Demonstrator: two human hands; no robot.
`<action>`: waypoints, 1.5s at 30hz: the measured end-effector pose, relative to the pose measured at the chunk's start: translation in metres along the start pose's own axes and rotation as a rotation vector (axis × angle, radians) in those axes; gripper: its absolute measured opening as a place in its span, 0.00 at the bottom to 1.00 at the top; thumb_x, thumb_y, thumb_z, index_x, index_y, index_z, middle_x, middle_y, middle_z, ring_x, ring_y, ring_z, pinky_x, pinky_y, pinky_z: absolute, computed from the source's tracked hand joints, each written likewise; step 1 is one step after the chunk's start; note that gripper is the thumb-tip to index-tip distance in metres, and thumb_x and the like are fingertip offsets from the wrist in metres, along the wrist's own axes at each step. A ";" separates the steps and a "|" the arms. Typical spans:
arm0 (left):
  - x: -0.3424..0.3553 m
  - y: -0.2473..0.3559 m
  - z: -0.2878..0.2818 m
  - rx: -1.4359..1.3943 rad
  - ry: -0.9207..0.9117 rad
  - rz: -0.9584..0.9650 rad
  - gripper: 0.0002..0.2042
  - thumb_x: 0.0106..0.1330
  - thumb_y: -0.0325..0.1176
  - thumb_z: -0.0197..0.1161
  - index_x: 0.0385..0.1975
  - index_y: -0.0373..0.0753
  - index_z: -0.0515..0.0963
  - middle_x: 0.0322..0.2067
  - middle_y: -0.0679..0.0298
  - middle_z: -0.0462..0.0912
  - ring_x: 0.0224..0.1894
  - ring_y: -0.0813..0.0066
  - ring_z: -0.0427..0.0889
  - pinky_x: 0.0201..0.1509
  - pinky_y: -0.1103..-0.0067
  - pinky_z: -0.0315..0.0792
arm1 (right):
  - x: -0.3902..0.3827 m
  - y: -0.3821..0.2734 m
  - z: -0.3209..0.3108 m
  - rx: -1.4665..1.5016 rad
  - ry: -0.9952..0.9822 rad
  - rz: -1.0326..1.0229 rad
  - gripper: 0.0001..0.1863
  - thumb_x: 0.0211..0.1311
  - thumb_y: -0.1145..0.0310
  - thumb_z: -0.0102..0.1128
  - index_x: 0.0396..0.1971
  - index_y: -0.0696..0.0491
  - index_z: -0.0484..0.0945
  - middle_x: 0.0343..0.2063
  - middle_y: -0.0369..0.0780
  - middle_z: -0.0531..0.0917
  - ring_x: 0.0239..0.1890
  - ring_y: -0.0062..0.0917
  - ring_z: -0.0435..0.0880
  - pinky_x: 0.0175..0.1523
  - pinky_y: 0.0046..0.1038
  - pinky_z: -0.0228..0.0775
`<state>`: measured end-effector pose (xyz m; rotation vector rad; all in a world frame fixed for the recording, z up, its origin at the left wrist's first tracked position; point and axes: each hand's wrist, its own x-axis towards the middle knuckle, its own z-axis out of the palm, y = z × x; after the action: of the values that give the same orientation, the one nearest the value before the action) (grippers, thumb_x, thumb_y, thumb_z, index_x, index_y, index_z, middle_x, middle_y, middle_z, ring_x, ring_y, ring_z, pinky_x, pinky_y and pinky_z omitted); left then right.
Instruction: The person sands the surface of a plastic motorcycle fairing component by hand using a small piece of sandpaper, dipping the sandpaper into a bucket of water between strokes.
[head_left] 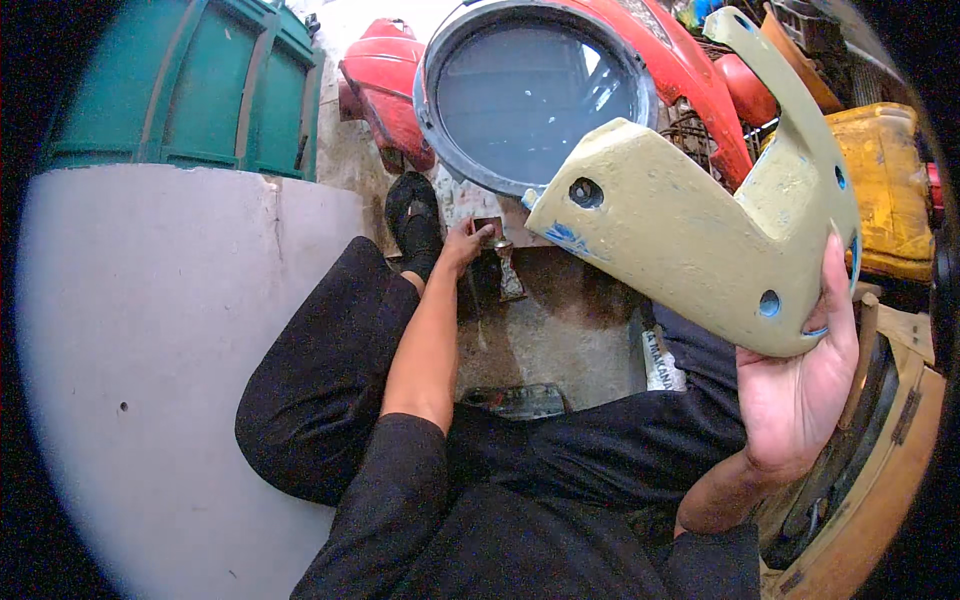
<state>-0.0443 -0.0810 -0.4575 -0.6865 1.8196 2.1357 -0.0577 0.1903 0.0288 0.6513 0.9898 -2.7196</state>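
Observation:
My right hand (800, 385) grips the lower right of a cream-coloured curved plastic panel (670, 230), which has several holes, rough patches and blue showing through in places. Low at the centre, my left hand (466, 242) pinches a small dark square piece (485, 226) at the front edge of a pale surface, left of the panel's lower corner. Just beside it is a small battered silvery object (510, 275), too unclear to name. Above my left hand sits a wide round tub of cloudy water (530, 95), its rim partly behind the panel.
Red body panels (385, 95) lie behind and beside the tub. A yellow jerrycan (880, 185) and a worn wooden piece (895, 480) are at the right. A green panelled door (200, 85) and a pale wall (170, 320) fill the left. My bent legs (320, 370) frame the grimy floor (555, 345).

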 end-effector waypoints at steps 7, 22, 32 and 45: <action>-0.009 0.023 0.015 0.010 -0.072 0.048 0.13 0.58 0.36 0.64 0.39 0.35 0.75 0.28 0.70 0.77 0.28 0.83 0.72 0.32 0.82 0.68 | 0.001 -0.001 -0.004 0.007 -0.023 -0.002 0.19 0.69 0.62 0.41 0.57 0.50 0.66 0.54 0.41 0.72 0.56 0.29 0.72 0.59 0.41 0.66; -0.019 0.057 0.017 -0.193 0.053 -0.361 0.06 0.60 0.30 0.58 0.33 0.36 0.74 0.26 0.69 0.73 0.24 0.82 0.69 0.21 0.83 0.60 | 0.001 -0.001 -0.002 0.016 0.012 -0.018 0.18 0.69 0.62 0.42 0.56 0.51 0.67 0.53 0.40 0.74 0.55 0.28 0.73 0.58 0.39 0.67; -0.098 0.138 0.053 -0.350 0.330 -0.271 0.05 0.60 0.31 0.60 0.28 0.38 0.76 0.23 0.69 0.74 0.19 0.83 0.68 0.17 0.85 0.56 | 0.002 0.000 0.005 -0.006 0.109 -0.088 0.18 0.66 0.64 0.49 0.52 0.53 0.70 0.50 0.39 0.76 0.51 0.26 0.76 0.53 0.33 0.71; -0.278 0.392 0.072 -0.030 0.074 0.440 0.12 0.60 0.28 0.61 0.41 0.34 0.71 0.34 0.64 0.79 0.29 0.84 0.77 0.23 0.87 0.71 | -0.011 -0.001 0.011 0.015 0.044 -0.131 0.24 0.59 0.64 0.58 0.55 0.52 0.66 0.49 0.36 0.75 0.51 0.25 0.74 0.54 0.31 0.67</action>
<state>-0.0079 -0.0539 0.0265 -0.4007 2.1434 2.4343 -0.0521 0.1837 0.0420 0.6736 1.0591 -2.8391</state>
